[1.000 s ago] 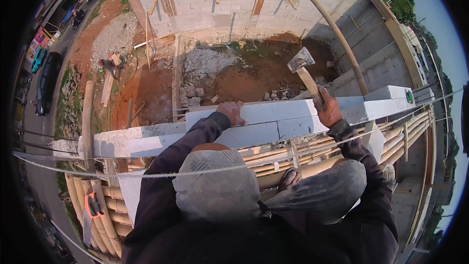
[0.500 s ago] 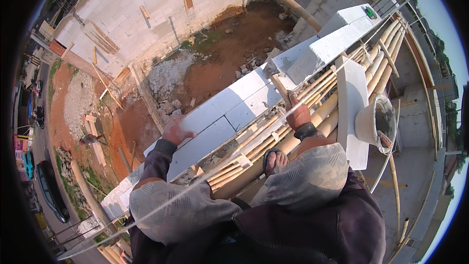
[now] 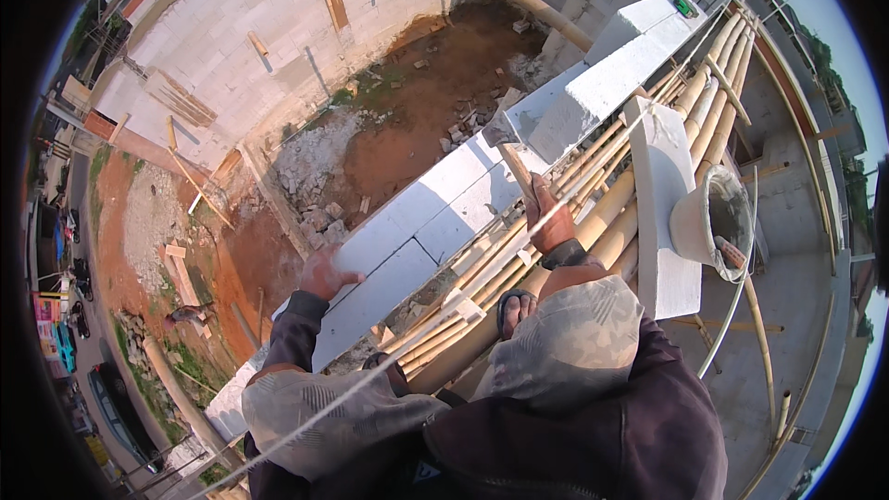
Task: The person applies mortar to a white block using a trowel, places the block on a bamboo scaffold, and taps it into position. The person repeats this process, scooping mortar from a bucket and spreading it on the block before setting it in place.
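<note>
A row of white lightweight blocks (image 3: 380, 276) runs diagonally along the top of a wall in front of me. My left hand (image 3: 324, 276) rests on the row's far edge, fingers spread and thumb stretched over the top face. My right hand (image 3: 553, 218) is wrapped round the wooden handle of a hammer (image 3: 515, 167). Its grey metal head lies up by the joint where a higher white block (image 3: 583, 97) begins; the head's exact shape is hard to make out. Whether it touches the block, I cannot tell.
Bundled bamboo poles (image 3: 611, 227) run along the wall, with my sandalled foot (image 3: 516, 310) beside them. A loose white block (image 3: 662, 213) and a mortar bucket (image 3: 708, 227) stand at right. A taut string (image 3: 389, 361) crosses the view. Beyond the wall lies a deep drop to rubble (image 3: 315, 162).
The view has turned slightly. My right hand and the hammer show a little further left, still near the same block joint. My left hand stays on the row. A second sandalled foot now shows.
</note>
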The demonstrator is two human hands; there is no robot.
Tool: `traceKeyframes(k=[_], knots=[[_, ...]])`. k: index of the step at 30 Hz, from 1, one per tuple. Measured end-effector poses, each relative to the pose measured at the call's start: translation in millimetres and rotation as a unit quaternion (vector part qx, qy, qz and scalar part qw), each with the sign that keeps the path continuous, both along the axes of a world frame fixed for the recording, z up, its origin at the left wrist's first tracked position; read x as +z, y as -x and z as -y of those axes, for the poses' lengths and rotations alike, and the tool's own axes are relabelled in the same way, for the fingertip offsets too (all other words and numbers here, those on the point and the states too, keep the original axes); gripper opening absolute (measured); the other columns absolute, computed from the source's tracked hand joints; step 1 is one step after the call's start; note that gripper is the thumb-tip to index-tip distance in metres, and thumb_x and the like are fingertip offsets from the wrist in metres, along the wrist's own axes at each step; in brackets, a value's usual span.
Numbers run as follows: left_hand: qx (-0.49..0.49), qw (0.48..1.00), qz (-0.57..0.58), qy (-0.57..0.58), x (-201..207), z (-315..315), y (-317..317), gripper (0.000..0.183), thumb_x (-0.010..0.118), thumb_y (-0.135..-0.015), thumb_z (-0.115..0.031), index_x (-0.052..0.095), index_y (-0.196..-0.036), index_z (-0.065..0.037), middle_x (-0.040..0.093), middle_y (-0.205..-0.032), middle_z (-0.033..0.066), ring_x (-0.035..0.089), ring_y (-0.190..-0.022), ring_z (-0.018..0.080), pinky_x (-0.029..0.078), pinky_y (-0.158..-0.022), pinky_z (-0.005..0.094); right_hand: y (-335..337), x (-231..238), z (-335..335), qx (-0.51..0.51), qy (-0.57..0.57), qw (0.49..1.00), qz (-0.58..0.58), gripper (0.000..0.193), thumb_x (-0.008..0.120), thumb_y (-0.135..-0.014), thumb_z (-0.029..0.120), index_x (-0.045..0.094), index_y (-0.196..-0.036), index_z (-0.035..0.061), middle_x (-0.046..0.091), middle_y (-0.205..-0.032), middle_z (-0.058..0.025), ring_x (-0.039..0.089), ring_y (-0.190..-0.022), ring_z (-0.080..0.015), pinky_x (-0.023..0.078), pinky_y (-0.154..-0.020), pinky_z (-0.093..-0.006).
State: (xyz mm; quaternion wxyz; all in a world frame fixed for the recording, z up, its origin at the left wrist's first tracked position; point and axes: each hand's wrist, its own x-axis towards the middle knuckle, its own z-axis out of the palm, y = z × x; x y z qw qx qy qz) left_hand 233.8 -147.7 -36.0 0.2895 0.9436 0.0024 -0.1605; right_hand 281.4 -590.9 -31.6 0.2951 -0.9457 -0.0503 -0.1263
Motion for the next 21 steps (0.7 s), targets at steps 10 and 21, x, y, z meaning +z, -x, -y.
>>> traceKeyframes(k=[10,21], knots=[[0.035,0.999,-0.015,0.024,-15,-2,3,0.088,0.089,-0.059,-0.04,0.057,-0.129,0.002,0.063,-0.122,0.0245,0.059,-0.115,0.0381,0.044,-0.102,0.0421,-18,6,18,-0.038,0.07,0.994,-0.071,0.051,0.056,-0.09,0.017,0.049,-0.14,0.0117,0.068,-0.088,-0.026,0.066,-0.08,-0.0459,0.052,-0.072,-0.0544],[-0.007,0.998,0.013,0.053,-15,-1,0,0.075,0.088,-0.057,-0.039,0.063,-0.116,-0.001,0.068,-0.11,0.0218,0.063,-0.108,0.0369,0.047,-0.094,0.0426,-14,0,14,-0.012,0.001,0.998,-0.065,0.049,0.058,-0.09,0.012,0.05,-0.135,-0.0043,0.064,-0.11,-0.0337,0.063,-0.102,-0.0472,0.052,-0.085,-0.0472]])
